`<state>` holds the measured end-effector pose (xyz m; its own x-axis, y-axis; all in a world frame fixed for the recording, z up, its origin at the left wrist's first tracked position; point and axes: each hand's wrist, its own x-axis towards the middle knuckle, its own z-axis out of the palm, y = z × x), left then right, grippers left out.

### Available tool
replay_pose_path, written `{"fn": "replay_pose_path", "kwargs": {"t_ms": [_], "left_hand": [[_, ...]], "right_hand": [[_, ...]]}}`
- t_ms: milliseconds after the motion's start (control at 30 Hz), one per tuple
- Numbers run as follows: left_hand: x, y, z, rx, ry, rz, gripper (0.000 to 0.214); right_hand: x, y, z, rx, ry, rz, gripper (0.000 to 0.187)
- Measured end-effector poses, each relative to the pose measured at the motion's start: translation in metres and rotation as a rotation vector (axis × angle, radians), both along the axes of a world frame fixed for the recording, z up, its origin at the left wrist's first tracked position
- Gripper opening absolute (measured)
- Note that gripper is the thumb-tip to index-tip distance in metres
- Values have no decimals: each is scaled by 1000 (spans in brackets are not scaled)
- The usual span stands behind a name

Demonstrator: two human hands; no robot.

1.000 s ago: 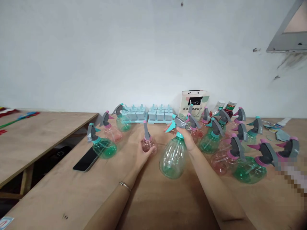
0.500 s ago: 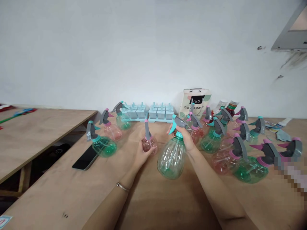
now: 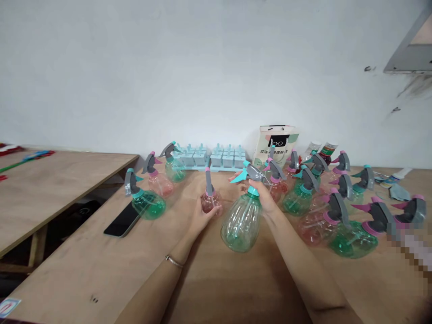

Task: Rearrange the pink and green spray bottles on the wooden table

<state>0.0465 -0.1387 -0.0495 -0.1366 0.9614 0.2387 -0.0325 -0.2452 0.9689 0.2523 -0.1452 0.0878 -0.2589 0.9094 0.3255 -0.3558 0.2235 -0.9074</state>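
Observation:
My left hand (image 3: 199,217) is wrapped round a small pink spray bottle (image 3: 211,200) with a grey trigger head, standing on the wooden table (image 3: 216,288). My right hand (image 3: 265,198) grips the neck of a clear green spray bottle (image 3: 241,219) with a teal and grey trigger head, held tilted just above the table, nozzle pointing left. The two bottles are close together but apart.
Several more pink and green spray bottles (image 3: 332,213) crowd the right; others (image 3: 145,202) stand at the left. A black phone (image 3: 122,220) lies near the table's left edge. Blue ice moulds (image 3: 209,158) and a paper bag (image 3: 277,145) line the wall. A second table (image 3: 50,189) stands left.
The green bottle in my right hand has shifted slightly, its nozzle swinging a little to the left. My left hand stays on the pink bottle. The view has moved slightly.

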Motion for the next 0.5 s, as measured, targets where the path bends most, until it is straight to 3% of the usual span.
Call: {"fn": "replay_pose_path", "kwargs": {"t_ms": [133,333,500], "left_hand": [[0,0,1,4,13,21,73],[-1,1,0,-8,37,24,71],[0,0,1,-2,24,18,72]], "right_hand": [[-1,0,-1,31,-31,19,32],[2,0,3,34,-62,-104,32],[0,-5,8,-15,-88,-9,38]]}}
